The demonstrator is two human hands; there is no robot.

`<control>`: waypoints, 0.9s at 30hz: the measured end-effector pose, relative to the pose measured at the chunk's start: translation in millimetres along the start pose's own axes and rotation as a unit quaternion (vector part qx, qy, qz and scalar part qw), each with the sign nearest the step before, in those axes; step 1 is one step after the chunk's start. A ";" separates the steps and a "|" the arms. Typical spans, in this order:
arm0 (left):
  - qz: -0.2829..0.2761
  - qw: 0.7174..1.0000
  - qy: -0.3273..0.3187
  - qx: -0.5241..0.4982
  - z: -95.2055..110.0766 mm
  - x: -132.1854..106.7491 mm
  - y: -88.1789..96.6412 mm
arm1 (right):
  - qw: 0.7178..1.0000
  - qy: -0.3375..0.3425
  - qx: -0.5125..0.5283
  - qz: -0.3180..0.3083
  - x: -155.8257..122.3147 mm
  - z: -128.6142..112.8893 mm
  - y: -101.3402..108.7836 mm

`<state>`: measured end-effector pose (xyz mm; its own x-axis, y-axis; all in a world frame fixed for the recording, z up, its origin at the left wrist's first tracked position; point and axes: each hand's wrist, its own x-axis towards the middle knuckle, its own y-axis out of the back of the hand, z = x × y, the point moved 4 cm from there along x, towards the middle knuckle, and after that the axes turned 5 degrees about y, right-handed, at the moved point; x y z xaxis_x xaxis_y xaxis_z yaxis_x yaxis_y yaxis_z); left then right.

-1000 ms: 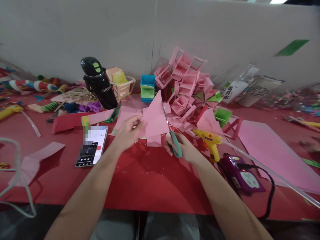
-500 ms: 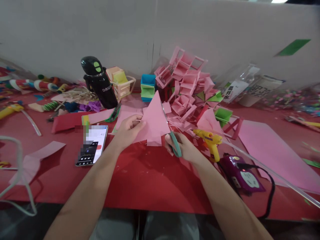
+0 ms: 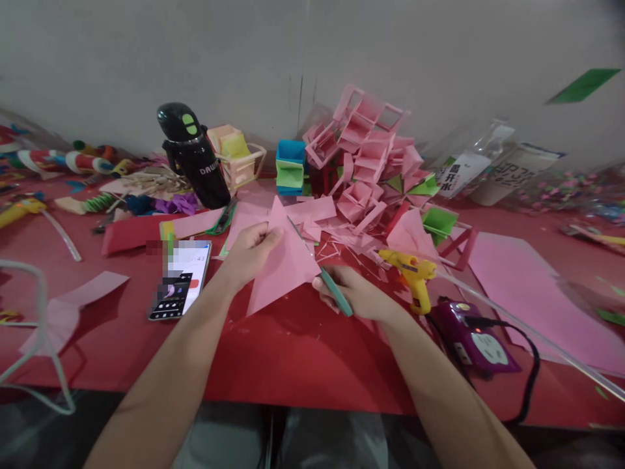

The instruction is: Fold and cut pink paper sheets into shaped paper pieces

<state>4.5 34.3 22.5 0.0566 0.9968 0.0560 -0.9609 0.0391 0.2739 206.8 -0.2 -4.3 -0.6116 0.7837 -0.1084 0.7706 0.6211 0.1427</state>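
Note:
My left hand pinches the upper left edge of a pink paper sheet, held just above the red table. The sheet shows as a tilted triangle with its point up. My right hand is closed round the green handles of a pair of scissors. The blades run up and to the left along the sheet's right edge. A cut pink strip lies on the table just behind the sheet.
Behind stands a heap of pink paper frames, blue and green paper boxes and a black bottle. A phone lies left. A yellow glue gun, purple power strip and large pink sheet lie right.
The sheet has turned and dropped lower, with its bottom tab gone. The scissors have tilted further left along its edge. A pink strip now lies behind it.

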 end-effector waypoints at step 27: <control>-0.022 1.000 -0.004 -0.004 4.7 -2.0 -0.3 | 0.999 0.002 -0.031 -0.014 -5.2 -4.3 2.6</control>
<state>6.0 31.9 26.9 0.1009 0.9935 0.0519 -0.9597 0.0835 0.2682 211.2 -2.7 0.9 -0.6339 0.7656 -0.1099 0.7405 0.6417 0.1995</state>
